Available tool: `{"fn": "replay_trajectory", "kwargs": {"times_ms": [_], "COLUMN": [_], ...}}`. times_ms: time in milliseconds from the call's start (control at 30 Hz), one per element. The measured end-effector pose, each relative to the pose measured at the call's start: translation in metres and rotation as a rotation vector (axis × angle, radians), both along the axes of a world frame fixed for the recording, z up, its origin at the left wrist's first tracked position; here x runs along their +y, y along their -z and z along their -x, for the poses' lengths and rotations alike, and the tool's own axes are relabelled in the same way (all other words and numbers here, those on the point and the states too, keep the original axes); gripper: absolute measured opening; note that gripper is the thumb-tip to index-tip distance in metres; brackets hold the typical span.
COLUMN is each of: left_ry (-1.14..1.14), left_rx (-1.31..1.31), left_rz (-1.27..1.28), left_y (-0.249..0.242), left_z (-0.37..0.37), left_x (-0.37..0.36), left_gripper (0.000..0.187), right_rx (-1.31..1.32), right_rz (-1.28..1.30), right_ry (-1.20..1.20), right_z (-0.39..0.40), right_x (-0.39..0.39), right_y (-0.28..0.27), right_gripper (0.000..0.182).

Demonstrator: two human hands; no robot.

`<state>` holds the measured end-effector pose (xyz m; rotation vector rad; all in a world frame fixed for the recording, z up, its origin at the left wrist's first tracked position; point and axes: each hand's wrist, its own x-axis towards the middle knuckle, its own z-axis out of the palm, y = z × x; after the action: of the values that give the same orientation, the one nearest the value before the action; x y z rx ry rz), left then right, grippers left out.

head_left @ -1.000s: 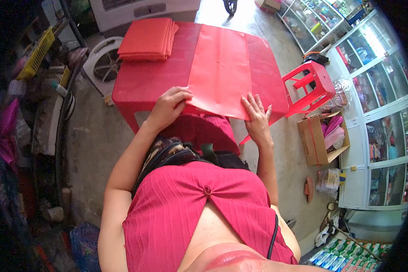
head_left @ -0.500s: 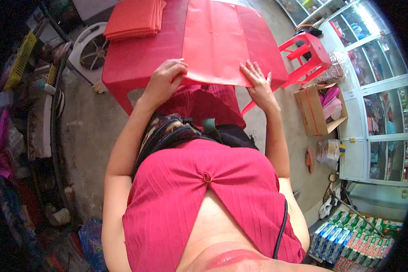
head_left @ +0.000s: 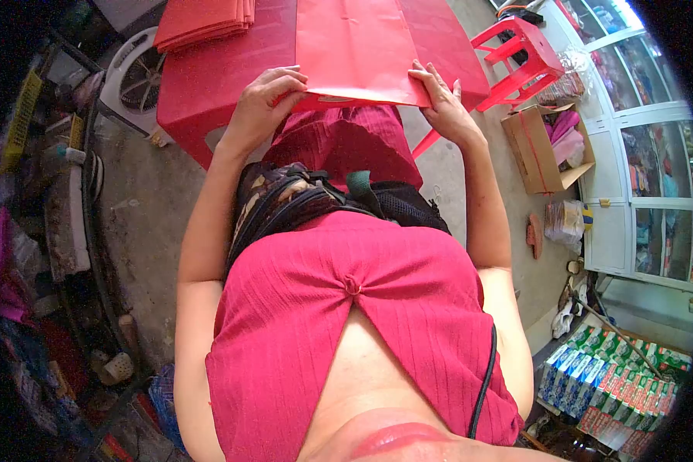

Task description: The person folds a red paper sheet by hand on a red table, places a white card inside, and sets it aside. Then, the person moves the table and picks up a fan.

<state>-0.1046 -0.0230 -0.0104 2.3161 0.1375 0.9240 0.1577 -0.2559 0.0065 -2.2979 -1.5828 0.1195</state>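
Observation:
A long red sheet (head_left: 354, 54) with lengthwise creases lies over the red table (head_left: 269, 46), its near edge at the table's front edge. My left hand (head_left: 269, 96) has its fingers bent together at the sheet's near left corner, gripping it. At the near right corner, my right hand (head_left: 445, 100) pinches the sheet, with the fingers on top and the thumb out to the side. Between my hands the near edge bows slightly off the table. To the left is a stack of folded red sheets (head_left: 204, 23), partly cut off by the view.
Left of the table stands a white fan (head_left: 138, 81). On the right are a red plastic stool (head_left: 520, 61), an open cardboard box (head_left: 543, 150) and glass-fronted cabinets (head_left: 662, 162). Stacked boxes (head_left: 600, 385) stand at lower right. A dark waist bag (head_left: 285, 192) is at my waist.
The table, sheet and both hands now appear higher in view. The sheet's near edge bows up a little more between my hands, which keep their hold on its corners.

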Motion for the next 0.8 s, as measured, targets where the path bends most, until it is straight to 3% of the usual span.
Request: {"fn": "replay_trajectory", "kwargs": {"times_ms": [267, 800], "left_ry": [-0.017, -0.04], "left_rx": [0.024, 0.005], "left_rz": [-0.062, -0.07], "left_y": [-0.003, 0.001], "left_z": [0.001, -0.004], "left_x": [0.001, 0.01], "left_gripper": [0.011, 0.019], "right_rx": [0.098, 0.115], "right_rz": [-0.006, -0.001], "right_ry": [-0.004, 0.011], "right_z": [-0.004, -0.009], "right_x": [0.002, 0.011], "right_y": [0.001, 0.001], "right_gripper": [0.065, 0.058]}}
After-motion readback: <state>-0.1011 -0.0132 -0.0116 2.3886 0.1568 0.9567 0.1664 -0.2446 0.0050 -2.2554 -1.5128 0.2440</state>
